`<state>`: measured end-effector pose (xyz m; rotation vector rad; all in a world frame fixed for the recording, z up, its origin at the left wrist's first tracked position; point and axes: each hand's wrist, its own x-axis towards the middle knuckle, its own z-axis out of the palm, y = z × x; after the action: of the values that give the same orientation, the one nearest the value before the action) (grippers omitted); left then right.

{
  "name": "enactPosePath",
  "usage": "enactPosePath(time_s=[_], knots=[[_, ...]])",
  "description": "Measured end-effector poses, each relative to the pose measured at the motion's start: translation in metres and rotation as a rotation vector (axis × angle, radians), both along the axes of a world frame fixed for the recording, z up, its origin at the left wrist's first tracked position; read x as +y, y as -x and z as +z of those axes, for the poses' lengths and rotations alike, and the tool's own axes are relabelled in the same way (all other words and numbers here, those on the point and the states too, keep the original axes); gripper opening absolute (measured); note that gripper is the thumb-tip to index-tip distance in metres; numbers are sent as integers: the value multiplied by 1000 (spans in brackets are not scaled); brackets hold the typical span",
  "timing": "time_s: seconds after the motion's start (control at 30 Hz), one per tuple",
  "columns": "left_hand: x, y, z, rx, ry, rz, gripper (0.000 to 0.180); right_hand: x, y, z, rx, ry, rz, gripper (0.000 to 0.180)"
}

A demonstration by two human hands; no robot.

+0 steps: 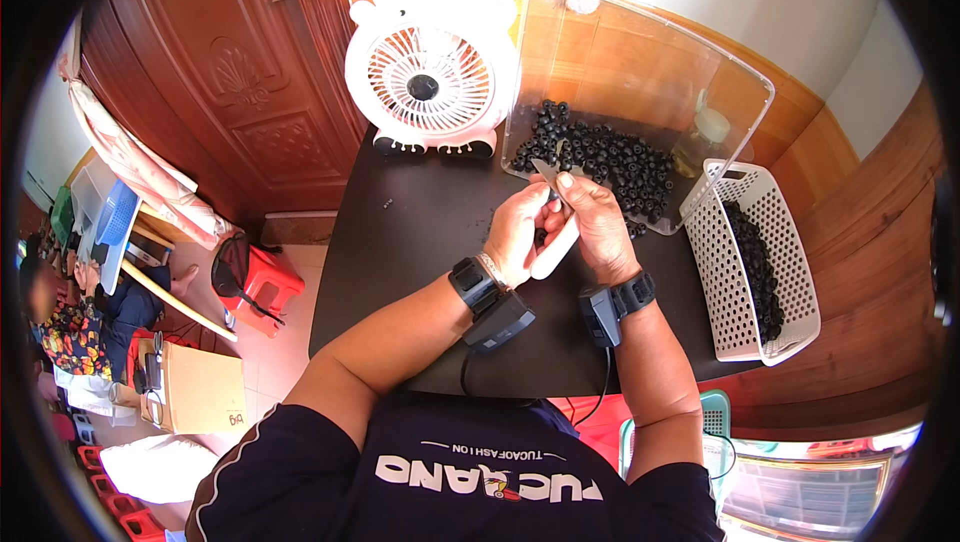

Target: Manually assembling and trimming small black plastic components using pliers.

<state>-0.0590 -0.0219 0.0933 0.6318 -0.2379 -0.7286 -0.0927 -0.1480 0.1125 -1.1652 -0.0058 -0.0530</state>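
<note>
My right hand is closed around a small knife with a pale handle. Its short metal blade points away from me, past my thumb. Close against it, my left hand pinches a small black part, mostly covered by the fingers. Both hands meet over the dark table, just in front of a clear plastic bin lying with its open side toward me. Many small round black parts are heaped inside that bin.
A white perforated basket at the right holds more black parts. A white animal-shaped fan stands at the back left of the dark table. Beyond the left edge are a red stool, a cardboard box and another seated person.
</note>
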Motion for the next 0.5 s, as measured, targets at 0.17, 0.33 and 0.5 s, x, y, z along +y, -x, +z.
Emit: enactPosePath(time_s=[0.17,0.33,0.5], knots=[[1,-3,-2,-31,-7,-16,23,1,-1,1,-40,-11,-5,31],[-1,-1,2,-40,-27,4,25,0,-1,0,-15,-18,-12,32],[0,0,3,-48,-70,46,27,1,1,3,-4,-7,-6,33]])
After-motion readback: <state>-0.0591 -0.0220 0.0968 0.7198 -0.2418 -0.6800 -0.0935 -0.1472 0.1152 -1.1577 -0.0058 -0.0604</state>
